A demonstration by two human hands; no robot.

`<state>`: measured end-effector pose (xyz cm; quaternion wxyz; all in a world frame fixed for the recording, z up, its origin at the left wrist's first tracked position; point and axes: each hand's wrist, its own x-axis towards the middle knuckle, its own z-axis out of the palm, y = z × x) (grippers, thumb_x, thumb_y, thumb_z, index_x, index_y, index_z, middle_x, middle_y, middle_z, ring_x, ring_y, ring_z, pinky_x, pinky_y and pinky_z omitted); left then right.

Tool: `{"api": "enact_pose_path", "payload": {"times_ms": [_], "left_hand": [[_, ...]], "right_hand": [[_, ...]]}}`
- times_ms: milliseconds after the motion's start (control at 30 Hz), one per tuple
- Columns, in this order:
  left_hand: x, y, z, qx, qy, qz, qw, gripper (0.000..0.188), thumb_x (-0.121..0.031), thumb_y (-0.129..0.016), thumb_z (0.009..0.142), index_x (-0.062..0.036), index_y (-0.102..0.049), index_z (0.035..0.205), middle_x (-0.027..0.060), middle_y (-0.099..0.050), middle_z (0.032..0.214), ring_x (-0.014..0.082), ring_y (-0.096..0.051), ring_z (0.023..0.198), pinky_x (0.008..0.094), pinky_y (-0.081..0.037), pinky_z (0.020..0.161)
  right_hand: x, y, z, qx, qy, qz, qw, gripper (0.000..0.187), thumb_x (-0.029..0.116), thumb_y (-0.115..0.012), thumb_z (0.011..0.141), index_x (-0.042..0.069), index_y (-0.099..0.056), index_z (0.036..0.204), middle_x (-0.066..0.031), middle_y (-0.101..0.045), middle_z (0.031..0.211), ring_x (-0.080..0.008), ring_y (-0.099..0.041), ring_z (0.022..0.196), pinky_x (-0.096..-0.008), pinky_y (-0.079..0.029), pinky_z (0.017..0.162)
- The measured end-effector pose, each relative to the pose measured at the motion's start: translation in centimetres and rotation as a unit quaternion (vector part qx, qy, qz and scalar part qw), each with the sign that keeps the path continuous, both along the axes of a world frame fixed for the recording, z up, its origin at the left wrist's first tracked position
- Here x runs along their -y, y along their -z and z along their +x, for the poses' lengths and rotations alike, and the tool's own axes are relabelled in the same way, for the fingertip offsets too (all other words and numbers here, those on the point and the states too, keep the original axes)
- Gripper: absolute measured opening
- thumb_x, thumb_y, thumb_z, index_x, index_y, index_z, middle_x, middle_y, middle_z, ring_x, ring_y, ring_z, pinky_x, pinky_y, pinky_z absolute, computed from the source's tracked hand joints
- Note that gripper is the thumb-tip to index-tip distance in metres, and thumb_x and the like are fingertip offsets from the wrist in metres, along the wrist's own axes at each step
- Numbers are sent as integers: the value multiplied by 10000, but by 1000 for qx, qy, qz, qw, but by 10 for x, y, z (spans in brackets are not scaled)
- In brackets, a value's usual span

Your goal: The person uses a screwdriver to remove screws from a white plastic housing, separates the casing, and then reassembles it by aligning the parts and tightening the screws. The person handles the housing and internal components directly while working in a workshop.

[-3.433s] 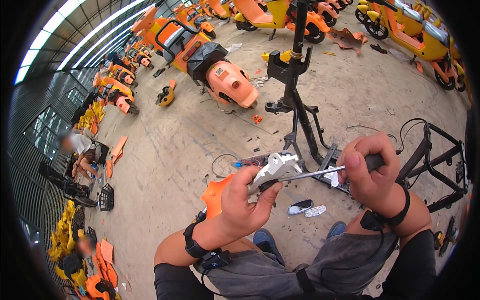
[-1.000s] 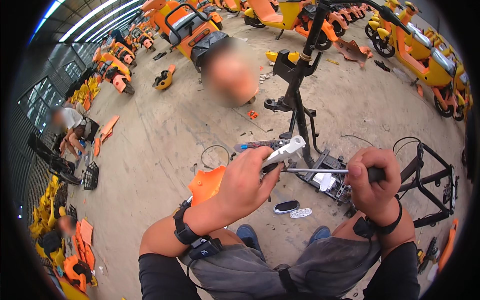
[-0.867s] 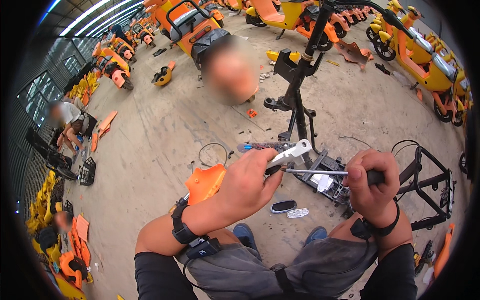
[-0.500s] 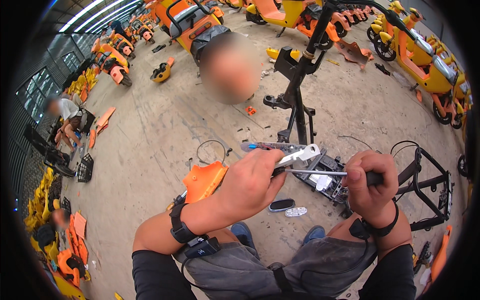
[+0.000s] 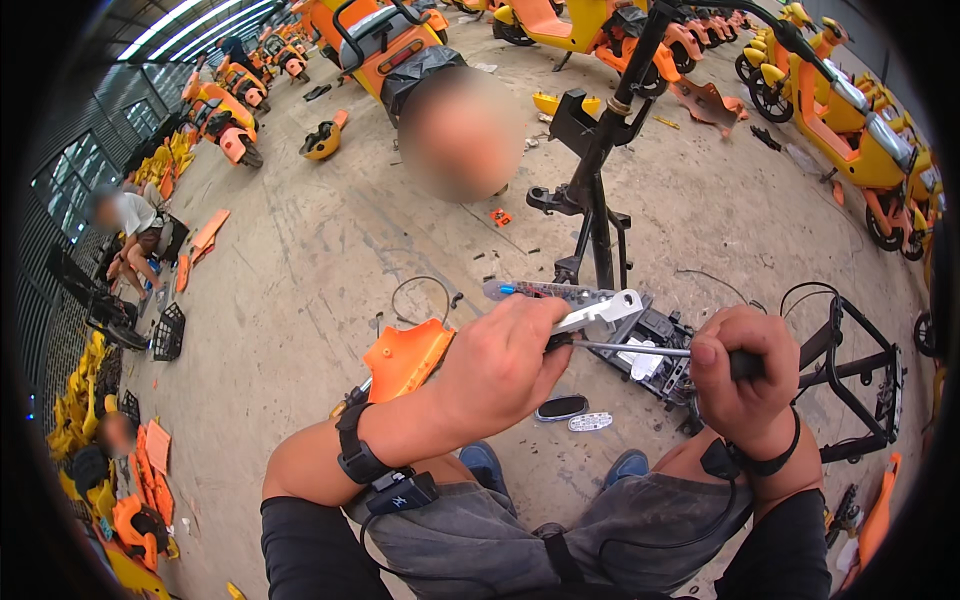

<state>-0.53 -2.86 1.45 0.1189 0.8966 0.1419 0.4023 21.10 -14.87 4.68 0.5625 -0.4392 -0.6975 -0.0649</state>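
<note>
My left hand is closed around a silver-grey metal bracket that has a round hole at its end. In my right hand is a screwdriver, its dark handle gripped in the fist and its steel shaft pointing left. The shaft's tip meets a small dark part beside my left fingers; how they join is hidden by the hand. Below the bracket, on the floor, lies a black part assembly with a whitish piece on it.
A black scooter frame stands ahead, its rear tubes at right. An orange panel, a dark oval piece and a white oval plate lie nearby. Scooters line the back. A seated person is at left.
Both hands keep almost the same place and grip. The screwdriver's shaft tilts slightly more, and my right hand has shifted a little.
</note>
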Motion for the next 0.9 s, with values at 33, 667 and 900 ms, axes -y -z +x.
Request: {"api": "enact_pose_path", "payload": {"times_ms": [33, 667, 900], "left_hand": [[0, 0, 0, -1, -1, 2, 1000, 413, 7, -778, 740, -2, -557, 1088, 142, -620, 860, 321, -615, 730, 388, -487, 612], [1, -1, -3, -1, 13, 8, 1000, 414, -5, -789, 753, -9, -541, 1084, 145, -624, 901, 317, -622, 748, 390, -490, 630], [0, -1, -4, -4, 16, 3, 1000, 401, -6, -787, 762, -7, -541, 1078, 146, -626, 896, 318, -625, 745, 385, -495, 632]], "right_hand": [[0, 0, 0, -3, -4, 1, 1000, 174, 21, -760, 842, 27, -588, 866, -90, -625, 655, -178, -593, 523, -271, -435, 474], [0, 3, 3, -15, -13, 1, 1000, 183, 24, -761, 844, 24, -585, 895, -93, -634, 667, -182, -601, 538, -273, -456, 487], [-1, 3, 2, -15, -17, 5, 1000, 181, 26, -760, 848, 28, -584, 895, -86, -634, 671, -175, -594, 536, -273, -449, 485]]}}
